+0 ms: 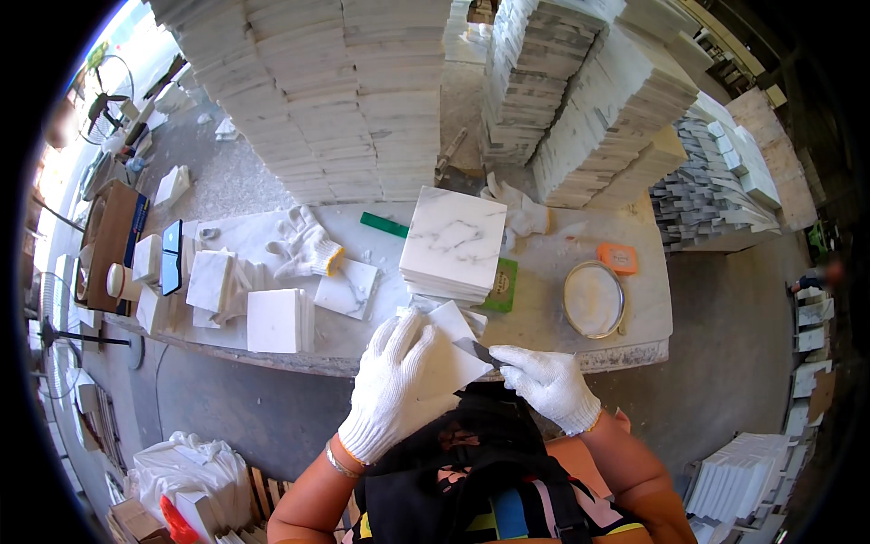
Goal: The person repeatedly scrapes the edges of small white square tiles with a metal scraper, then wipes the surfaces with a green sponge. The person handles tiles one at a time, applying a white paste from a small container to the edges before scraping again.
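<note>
While a white tile (459,366) is gripped on the left hand (396,376)'s three o'clock side, a dark flat tool (481,352) is pinched by the right hand (547,384), its long axis pointed tile-ward toward ten o'clock.

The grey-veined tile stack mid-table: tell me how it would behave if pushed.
The stack is probably heavy for its size, being many stone-looking slabs. Upper slabs might slide, since no strap shows around them. Thin, sharp-cornered edges suggest chipping if knocked.

From the left head-worn fisheye we look down and forward across the worktable (541,292), left hand (394,381) and right hand (551,388) close below.
</note>
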Demonstrator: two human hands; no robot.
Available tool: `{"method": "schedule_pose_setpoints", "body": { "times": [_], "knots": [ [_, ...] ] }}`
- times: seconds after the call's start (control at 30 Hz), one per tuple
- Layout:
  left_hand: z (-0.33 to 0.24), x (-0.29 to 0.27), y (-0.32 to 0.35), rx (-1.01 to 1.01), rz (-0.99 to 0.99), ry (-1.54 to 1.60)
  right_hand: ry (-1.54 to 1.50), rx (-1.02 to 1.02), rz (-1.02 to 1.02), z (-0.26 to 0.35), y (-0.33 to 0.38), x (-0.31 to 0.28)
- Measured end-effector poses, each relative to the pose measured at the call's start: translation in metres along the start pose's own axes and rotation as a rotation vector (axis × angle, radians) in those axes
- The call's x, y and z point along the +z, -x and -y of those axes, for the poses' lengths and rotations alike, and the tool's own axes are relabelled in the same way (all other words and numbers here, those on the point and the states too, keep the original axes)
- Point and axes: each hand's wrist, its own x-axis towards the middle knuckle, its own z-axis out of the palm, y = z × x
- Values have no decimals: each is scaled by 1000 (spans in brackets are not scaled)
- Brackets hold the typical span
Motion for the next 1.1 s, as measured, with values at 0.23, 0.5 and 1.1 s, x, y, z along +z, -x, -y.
{"method": "schedule_pose_setpoints", "body": {
  "times": [0.23, 0.5, 1.1],
  "knots": [
    [-3, 0, -1, -9, -2, -14, -31, 38, -67, 0, 7, 17],
    [-4, 0, -2, -14, 15, -18, 50, 14, -145, 10, 4, 30],
    [-2, -3, 1, -20, 19, -3, -222, 184, -140, 15, 9, 25]
  ]
}}
